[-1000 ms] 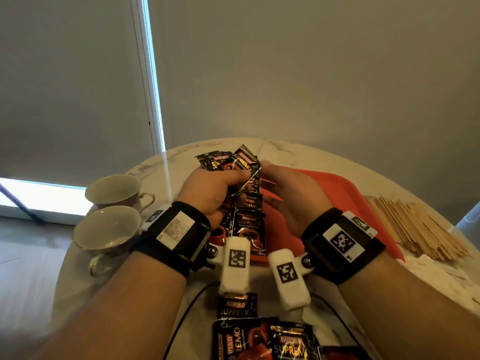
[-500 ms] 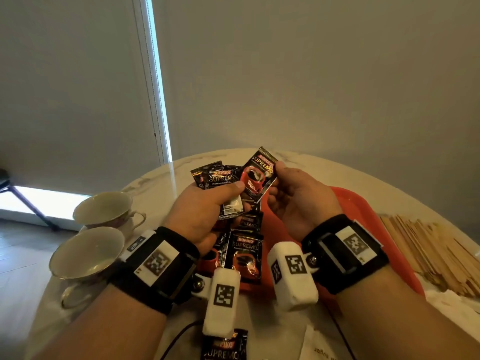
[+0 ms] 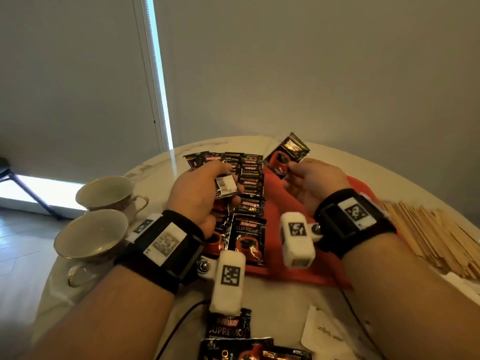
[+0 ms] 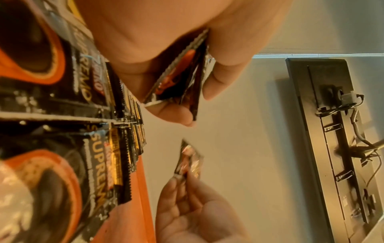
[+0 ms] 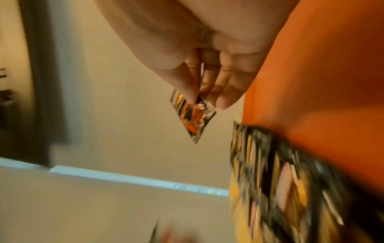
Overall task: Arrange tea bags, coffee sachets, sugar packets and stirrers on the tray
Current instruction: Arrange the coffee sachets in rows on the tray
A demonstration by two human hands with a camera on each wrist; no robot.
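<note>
Lifted clear of the bunch since the earlier frame, one coffee sachet [image 3: 285, 155] is pinched by its corner in the right hand [image 3: 315, 184] above the red tray [image 3: 293, 268] (light, slippery foil); the remaining sachets [image 3: 225, 185] are gripped in the left hand [image 3: 200, 190].

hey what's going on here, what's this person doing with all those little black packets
A person is laying coffee sachets out on an orange tray. The left hand grips a small bunch of sachets above the row of sachets already overlapped along the tray's left side. The right hand pinches a single sachet by its corner, raised over the tray. More sachets, wooden stirrers and two cups sit on the table around it.
</note>
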